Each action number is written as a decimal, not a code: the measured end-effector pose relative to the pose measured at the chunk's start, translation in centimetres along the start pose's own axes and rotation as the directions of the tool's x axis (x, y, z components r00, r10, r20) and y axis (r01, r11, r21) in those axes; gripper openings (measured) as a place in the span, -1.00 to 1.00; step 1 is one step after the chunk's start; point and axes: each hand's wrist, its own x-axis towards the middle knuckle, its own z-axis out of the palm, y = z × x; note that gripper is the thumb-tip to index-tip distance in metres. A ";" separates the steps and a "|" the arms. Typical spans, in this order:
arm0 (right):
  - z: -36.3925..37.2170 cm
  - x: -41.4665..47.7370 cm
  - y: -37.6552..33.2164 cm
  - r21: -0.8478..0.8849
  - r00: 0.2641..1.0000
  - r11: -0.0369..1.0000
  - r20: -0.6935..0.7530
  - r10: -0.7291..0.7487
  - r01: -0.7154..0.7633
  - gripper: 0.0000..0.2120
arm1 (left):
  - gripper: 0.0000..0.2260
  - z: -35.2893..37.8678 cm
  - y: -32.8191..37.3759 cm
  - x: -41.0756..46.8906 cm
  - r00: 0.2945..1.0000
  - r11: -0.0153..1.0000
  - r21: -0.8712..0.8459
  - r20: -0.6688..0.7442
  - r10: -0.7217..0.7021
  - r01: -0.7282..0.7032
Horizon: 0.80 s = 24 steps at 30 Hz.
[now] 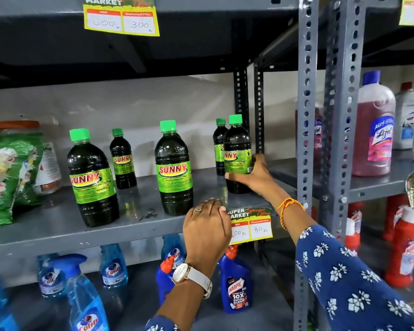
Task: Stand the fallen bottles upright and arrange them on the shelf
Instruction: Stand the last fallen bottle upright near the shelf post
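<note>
Several dark Sunny bottles with green caps stand upright on the grey shelf. One bottle stands front left, a smaller-looking one behind it, one in the middle. At the right end my right hand grips the lower part of an upright bottle, with another bottle right behind it. My left hand rests fingers-down on the shelf's front edge, holding nothing. No bottle lies on its side.
A green packet and a jar sit at the shelf's left end. Perforated steel uprights bound the right side. Blue spray bottles and Harpic bottles fill the shelf below. A pink Lizol bottle stands on the neighbouring rack.
</note>
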 end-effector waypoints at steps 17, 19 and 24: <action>-0.1 -0.2 0.1 -0.025 0.996 1.000 0.093 0.007 -0.005 -0.38 | -0.62 -0.1 0.0 -0.1 1.000 1.000 -0.013 0.000 0.019 -0.019; -0.1 -0.2 0.0 -0.009 0.998 1.000 0.066 0.007 -0.007 -0.32 | -0.62 -0.1 -0.1 0.0 1.000 1.000 -0.016 -0.005 0.021 -0.021; 0.1 -0.3 -0.3 -0.017 0.999 1.000 0.047 -0.002 0.002 -0.34 | -0.62 -0.2 -0.3 -0.2 1.000 1.000 -0.007 -0.004 0.026 -0.026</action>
